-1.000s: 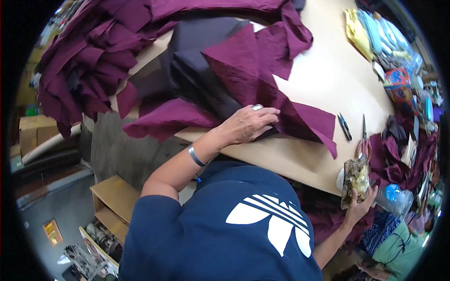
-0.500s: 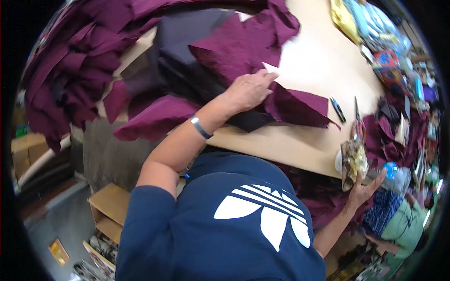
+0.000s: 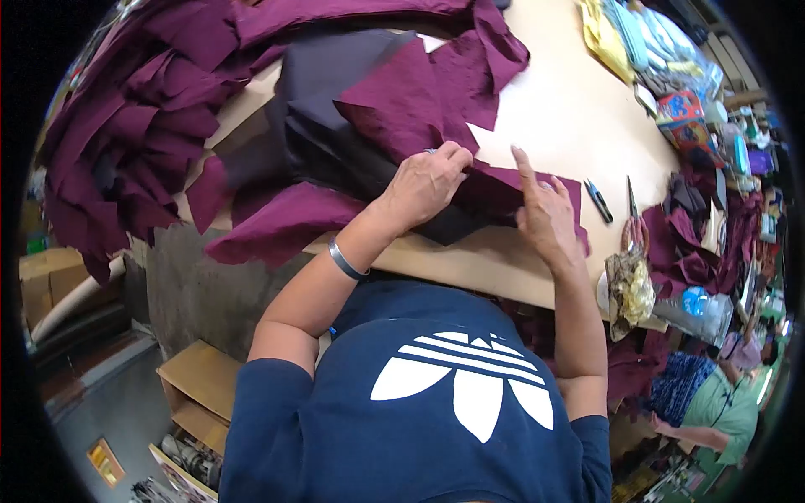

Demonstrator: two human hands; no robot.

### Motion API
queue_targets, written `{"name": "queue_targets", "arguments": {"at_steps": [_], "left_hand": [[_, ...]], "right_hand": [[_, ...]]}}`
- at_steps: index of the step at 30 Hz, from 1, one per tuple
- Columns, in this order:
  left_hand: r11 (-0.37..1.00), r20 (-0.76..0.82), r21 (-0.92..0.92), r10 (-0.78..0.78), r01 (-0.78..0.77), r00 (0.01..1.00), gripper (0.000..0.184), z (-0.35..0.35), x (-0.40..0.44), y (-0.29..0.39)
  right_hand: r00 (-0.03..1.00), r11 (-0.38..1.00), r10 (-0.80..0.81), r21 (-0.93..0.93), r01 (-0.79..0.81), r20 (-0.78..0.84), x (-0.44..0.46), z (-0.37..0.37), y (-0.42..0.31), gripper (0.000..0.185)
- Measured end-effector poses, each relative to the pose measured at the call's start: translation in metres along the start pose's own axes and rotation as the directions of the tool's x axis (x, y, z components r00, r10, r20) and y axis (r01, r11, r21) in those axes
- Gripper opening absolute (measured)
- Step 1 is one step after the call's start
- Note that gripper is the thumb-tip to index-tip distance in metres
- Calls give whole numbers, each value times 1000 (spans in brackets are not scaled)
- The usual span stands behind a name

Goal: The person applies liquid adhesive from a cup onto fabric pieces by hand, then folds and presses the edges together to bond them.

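My left hand [image 3: 426, 186], with a metal bracelet on its wrist, has its fingers pinched together at the edge of a maroon fabric piece [image 3: 402, 101]. Under that piece spreads a dark, almost black fabric [image 3: 325, 138]. To the right, my right hand [image 3: 549, 220] is over the lower right strip of the maroon fabric. Its index finger is stretched out and the others are partly bent, with nothing visible in them. A dark, slim tool with blue on it [image 3: 599, 201] lies just right of this hand, near scissors [image 3: 632, 222] with reddish handles.
Many maroon pieces [image 3: 142, 126] are heaped at the left. By the table's [image 3: 579, 101] right edge is a crumpled yellowish bundle [image 3: 635, 289]. Plastic packets [image 3: 671, 38] and more maroon cloth [image 3: 679, 239] lie beyond. Another person in green [image 3: 721, 411] is at the far right.
My right hand has come from beside the yellowish bundle, left and up to the maroon strip. My left hand has shifted slightly left and down, still at the fabric's edge.
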State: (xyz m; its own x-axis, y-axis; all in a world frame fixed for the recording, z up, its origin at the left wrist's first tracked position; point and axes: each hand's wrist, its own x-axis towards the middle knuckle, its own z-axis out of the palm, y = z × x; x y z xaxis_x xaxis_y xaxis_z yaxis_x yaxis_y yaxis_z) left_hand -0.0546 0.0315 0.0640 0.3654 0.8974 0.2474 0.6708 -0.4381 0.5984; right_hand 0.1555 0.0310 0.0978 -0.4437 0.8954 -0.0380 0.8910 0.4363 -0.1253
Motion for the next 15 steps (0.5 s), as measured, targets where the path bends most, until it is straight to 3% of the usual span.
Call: {"name": "queue_targets", "arguments": {"at_steps": [2, 4, 5, 7, 8, 9, 10, 11, 12, 14, 15], "left_hand": [[997, 48, 21, -80, 79, 996, 31, -9, 0, -7], [991, 132, 45, -127, 123, 983, 38, -9, 5, -8], [976, 278, 40, -217, 214, 936, 41, -11, 14, -7], [980, 355, -22, -176, 197, 918, 36, -1, 30, -17], [973, 287, -108, -163, 202, 944, 29, 3, 41, -23], [944, 89, -302, -107, 130, 990, 27, 16, 52, -39], [935, 39, -327, -129, 135, 991, 36, 10, 67, -46], [933, -54, -264, -269, 246, 962, 35, -3, 81, -43], [927, -203, -334, -248, 171, 947, 31, -6, 98, -58], [690, -135, -661, -496, 295, 858, 31, -34, 129, -61], [745, -236, -641, -422, 186, 875, 28, -36, 153, -83]], "right_hand": [[998, 995, 24, -100, -18, 63, 12, 2, 18, 84], [994, 985, -68, -167, 54, -82, 27, -3, 30, 82], [992, 980, -71, -191, 50, -105, 36, -13, 25, 79], [950, 976, -140, -202, 84, -280, 48, -24, 14, 72], [905, 976, -174, -194, 104, -388, 53, -27, 7, 69], [798, 960, -264, -230, 161, -542, 54, -34, -10, 65], [701, 954, -301, -203, 221, -647, 53, -38, -24, 61], [641, 933, -328, -133, 333, -694, 48, -33, -35, 59], [578, 895, -342, -70, 439, -741, 42, -26, -45, 57], [672, 831, -365, 101, 548, -644, 25, -3, -66, 54], [717, 787, -409, 181, 590, -564, 23, 8, -73, 55]]}}
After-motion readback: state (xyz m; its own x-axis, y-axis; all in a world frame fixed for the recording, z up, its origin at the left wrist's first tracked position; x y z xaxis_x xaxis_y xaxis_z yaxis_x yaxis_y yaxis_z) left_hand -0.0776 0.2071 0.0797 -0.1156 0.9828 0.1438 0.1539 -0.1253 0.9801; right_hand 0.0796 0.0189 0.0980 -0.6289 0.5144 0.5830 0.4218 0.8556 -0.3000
